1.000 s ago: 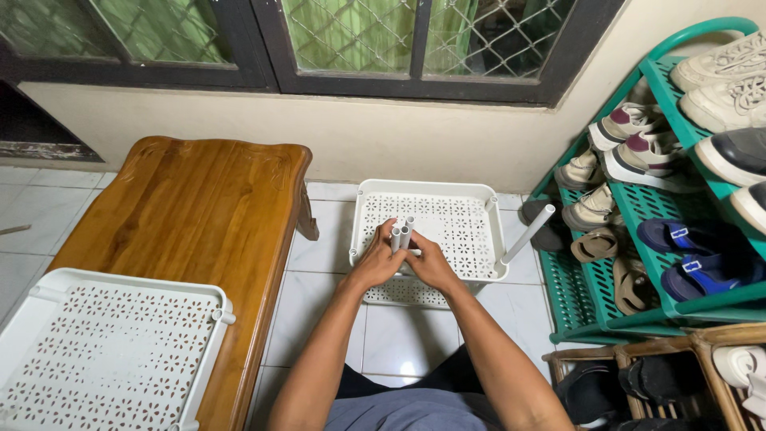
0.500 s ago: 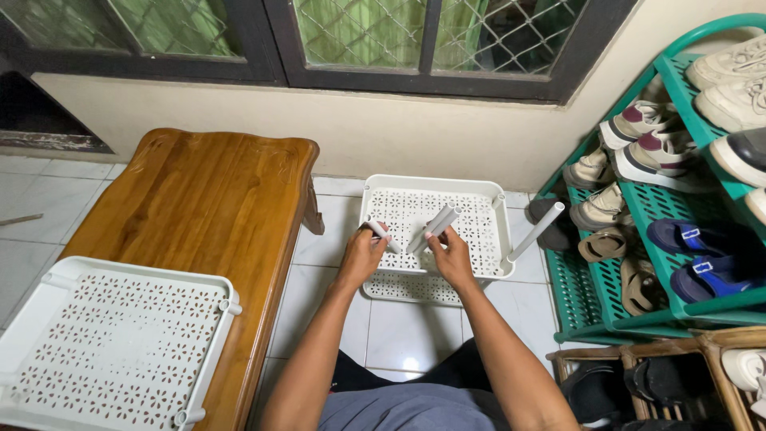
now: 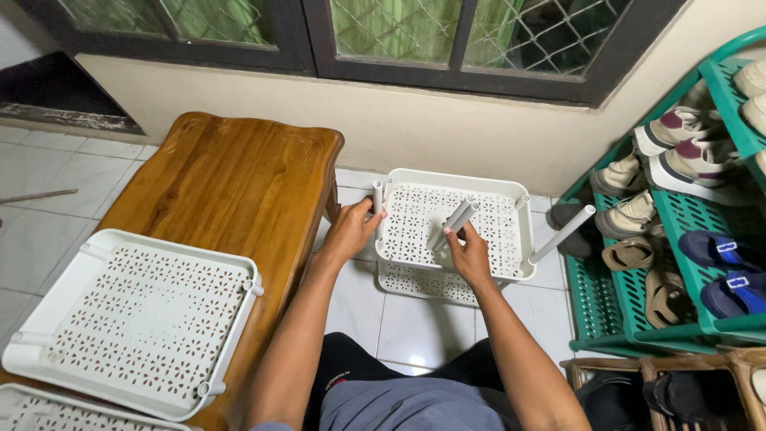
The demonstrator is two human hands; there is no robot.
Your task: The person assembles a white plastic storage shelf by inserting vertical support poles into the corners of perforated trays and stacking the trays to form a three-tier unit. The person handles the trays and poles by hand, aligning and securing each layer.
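A white perforated tray sits on the tiled floor at the centre of the frame, its far rim close under the wall below the window. To its left the carved edge of a wooden bench comes near the tray's left corner, leaving only a narrow strip of tile between them. To its right, a green shoe rack crowds in; a white tube stands slanted in the tray's near right corner and leans toward the rack. The widest open floor lies in the lower centre, between the tray and the person's knees.

The left hand reaches up from the lower middle of the frame, fingers closed around a short white tube held upright at the tray's left rear corner. The right hand hovers over the tray's middle, wrist bent back, clamped on two white tubes that slant up and to the right.

On the bench at lower left, another perforated tray overhangs the bench's near edge.
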